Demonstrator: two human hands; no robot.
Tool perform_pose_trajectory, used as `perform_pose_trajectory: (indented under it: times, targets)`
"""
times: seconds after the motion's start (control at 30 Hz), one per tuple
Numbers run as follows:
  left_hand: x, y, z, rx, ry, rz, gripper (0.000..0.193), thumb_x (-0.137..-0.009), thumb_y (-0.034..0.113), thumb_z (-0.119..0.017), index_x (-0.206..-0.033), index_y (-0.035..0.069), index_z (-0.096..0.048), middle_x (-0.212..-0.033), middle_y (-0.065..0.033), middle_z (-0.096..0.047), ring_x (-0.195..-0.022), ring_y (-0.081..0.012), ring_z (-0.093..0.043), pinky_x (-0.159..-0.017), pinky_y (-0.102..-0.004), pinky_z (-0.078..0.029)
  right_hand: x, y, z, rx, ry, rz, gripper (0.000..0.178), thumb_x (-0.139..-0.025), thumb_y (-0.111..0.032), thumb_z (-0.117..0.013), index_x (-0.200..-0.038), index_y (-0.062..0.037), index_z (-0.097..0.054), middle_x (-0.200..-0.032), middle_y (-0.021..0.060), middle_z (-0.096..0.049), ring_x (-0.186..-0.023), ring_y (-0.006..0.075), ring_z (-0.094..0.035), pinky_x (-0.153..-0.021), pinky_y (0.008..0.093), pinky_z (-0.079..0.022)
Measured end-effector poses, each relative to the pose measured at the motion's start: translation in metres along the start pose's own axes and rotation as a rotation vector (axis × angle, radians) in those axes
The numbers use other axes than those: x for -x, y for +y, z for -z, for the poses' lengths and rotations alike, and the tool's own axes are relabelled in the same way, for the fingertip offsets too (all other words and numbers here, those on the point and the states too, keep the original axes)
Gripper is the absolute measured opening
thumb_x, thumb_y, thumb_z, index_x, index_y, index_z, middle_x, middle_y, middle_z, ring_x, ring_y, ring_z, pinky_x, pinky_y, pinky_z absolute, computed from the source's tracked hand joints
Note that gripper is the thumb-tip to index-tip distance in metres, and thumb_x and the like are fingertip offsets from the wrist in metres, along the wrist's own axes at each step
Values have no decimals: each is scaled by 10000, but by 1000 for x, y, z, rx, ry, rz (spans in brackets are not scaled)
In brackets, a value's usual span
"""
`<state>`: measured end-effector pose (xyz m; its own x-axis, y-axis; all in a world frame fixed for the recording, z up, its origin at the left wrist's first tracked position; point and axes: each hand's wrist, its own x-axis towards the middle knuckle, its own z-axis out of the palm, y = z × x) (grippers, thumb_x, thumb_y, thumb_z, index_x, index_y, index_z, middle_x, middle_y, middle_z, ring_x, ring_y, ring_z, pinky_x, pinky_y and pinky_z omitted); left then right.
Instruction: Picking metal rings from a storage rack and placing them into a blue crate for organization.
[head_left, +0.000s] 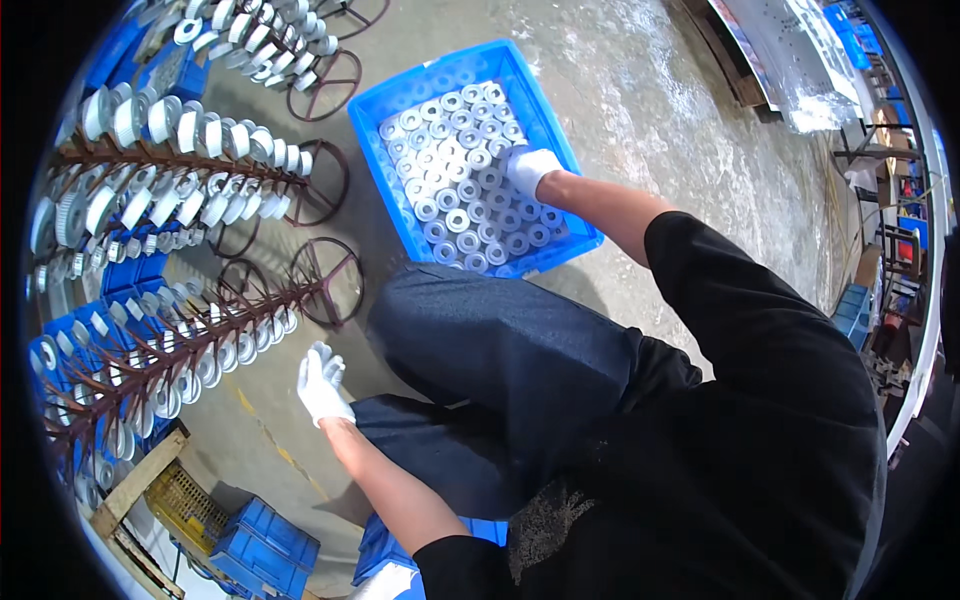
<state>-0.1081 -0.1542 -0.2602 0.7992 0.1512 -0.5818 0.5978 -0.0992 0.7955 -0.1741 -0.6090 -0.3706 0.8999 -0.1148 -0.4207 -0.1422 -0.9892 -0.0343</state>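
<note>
A blue plastic bin [388, 205] stands on the floor in front of my knees. It holds rows of round grey metal parts [457, 220] with a hole in the middle, like small flanged rings. My right hand [532, 172], in a white glove, reaches into the bin at its right side, over the parts. Its fingertips point down among them, and whether they grip one cannot be made out. To the left of my knees, my left hand [323, 385], also white-gloved, hangs in the air with its fingers apart and nothing in it.
Dark red racks [150, 375] with spokes and round end wheels [328, 283] stand at the left, hung with many metal rings [165, 120]. Blue crates [265, 545] and a yellow basket [185, 505] lie lower left. A plastic-wrapped stack [790, 60] stands upper right.
</note>
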Motion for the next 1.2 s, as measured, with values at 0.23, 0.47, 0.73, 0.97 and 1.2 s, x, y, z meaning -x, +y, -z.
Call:
perform_pose_trajectory:
  times: [0.23, 0.47, 0.73, 0.97, 1.2]
  targets:
    - [1, -2, 3, 1, 31, -1, 329, -881, 263, -570, -1106, 24, -590, -1034, -143, -617, -765, -198, -591, -710, -290, -474, -22, 4, 13, -157, 144, -114, 234, -876, -166, -404, -962, -28, -572, -828, 167, -648, -702, 345, -632, -599, 447, -499]
    - [-2, -3, 0, -77, 37, 8, 307, -886, 242, -557, -1111, 37, -591, -1037, -141, -620, -767, -203, -593, -717, -299, -470, -13, 5, 50, -378, 296, -293, 262, -906, -181, -354, -1035, -32, -527, -870, 183, -633, -728, 365, -621, -642, 467, -493]
    - [-6, -1, -6, -122, 32, -5, 294, -894, 228, -542, -1108, 31, -589, -1034, -143, -621, -796, -221, -596, -734, -307, -472, 19, 39, 45, -490, 473, -589, 289, -878, -268, -460, -1023, -28, -530, -947, 194, -614, -877, 386, -592, -751, 454, -475]
    - [13, 9, 6, 98, 101, -209, 291, -897, 207, -531, -1107, 13, -584, -1034, -147, -618, -863, -248, -594, -799, -336, -475, 19, 38, 41, -682, 449, -529, 366, -895, -344, -435, -1012, -18, -554, -974, 183, -622, -897, 377, -591, -798, 423, -463]
    - [45, 18, 52, -200, 442, -250, 309, -890, 227, -502, -1091, 21, -614, -975, -97, -621, -740, -162, -542, -679, -262, -444, 20, 42, 38, -737, 530, -530, 378, -891, -350, -439, -965, -6, -577, -936, 180, -633, -865, 378, -598, -784, 417, -465]
